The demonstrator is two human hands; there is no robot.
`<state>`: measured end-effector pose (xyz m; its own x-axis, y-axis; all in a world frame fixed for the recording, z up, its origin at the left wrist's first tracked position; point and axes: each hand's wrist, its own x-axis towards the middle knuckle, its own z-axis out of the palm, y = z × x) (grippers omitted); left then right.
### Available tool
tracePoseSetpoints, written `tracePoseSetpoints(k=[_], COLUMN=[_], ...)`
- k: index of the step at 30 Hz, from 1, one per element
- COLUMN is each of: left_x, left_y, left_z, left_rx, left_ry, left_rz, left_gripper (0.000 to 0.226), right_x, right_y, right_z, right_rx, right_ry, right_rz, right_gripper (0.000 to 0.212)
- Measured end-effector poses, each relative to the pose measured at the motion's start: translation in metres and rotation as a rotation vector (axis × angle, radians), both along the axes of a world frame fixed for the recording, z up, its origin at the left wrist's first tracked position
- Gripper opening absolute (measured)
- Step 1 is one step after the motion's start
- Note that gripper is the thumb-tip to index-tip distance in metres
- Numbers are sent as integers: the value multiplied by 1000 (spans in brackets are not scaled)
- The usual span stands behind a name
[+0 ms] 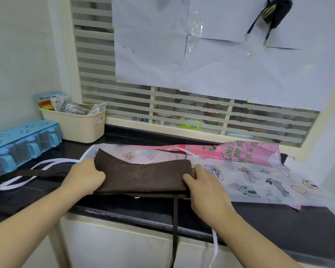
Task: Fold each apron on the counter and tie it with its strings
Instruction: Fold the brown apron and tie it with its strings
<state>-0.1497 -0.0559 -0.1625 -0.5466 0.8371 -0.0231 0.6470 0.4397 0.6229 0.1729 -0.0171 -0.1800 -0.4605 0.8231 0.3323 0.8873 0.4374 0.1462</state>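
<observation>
A: Where's the brown apron (143, 176)?

B: Folded into a long band, near front edge of the black table (259, 215), lying partly on the white printed apron (259, 178).

A: Hands?

B: Left hand (85, 176) grips the band's left end, fingers curled round the edge. Right hand (203, 186) holds the right end, thumb on top, fingers wrapped over the end.

A: Strings?

B: One brown string (174, 229) hangs off the table front, btwn the arms. Another brown strap (37, 172) runs left across the table. White string (27, 176) loops on the left too, a second white one (215, 248) dangles off the front by the right forearm.

A: Other aprons?

B: Pink checked apron (248, 153) lies behind the white one, toward the window (182, 105), partly under it.

A: Anything else?

B: Cream basket (79, 126) w/ packets at back left corner, blue spice rack (23, 140) just beside it. White paper sheets (220, 55) taped over the window. Dark item hangs top right, can't tell what.
</observation>
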Motion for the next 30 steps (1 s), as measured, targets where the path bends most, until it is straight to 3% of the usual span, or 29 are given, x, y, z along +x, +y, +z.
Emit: tracePoseSetpoints(k=[1, 3, 6, 9, 12, 15, 19, 21, 24, 27, 30], left_x=[2, 8, 19, 44, 68, 69, 68, 69, 69, 71, 71], left_y=[-3, -6, 2, 17, 29, 33, 31, 30, 29, 30, 28], left_z=[2, -2, -12, -15, -37, -58, -56, -55, -56, -58, -59], left_rx=[-47, -126, 27, 195, 57, -157, -203, -200, -184, -167, -127], left_ry=[113, 345, 640, 548, 490, 498, 514, 507, 503, 498, 497], left_rz=[8, 28, -33, -351, -564, -584, -595, -587, -576, -571, -563], left_gripper=[13, 31, 70, 62, 66, 65, 90, 97, 100, 101, 102], right_x=[0, 2, -7, -36, -57, -51, -50, -51, -44, -30, -24], right_y=[1, 2, 7, 19, 26, 30, 35, 36, 36, 34, 31], right_z=[0, -1, 13, 19, -6, -37, -38, -37, -29, -9, 12], right_rx=[9, -95, -417, -385, -250, -431, -470, -482, -467, -407, -573], right_ry=[-21, -20, 93, 369, 301, 144, 146, 239, 593, 745, 893], right_rz=[34, 98, 146, 196, 166, 7, -22, -25, -167, -307, -366], right_gripper=[48, 40, 74, 68, 54, 58, 60, 66, 82, 51, 25])
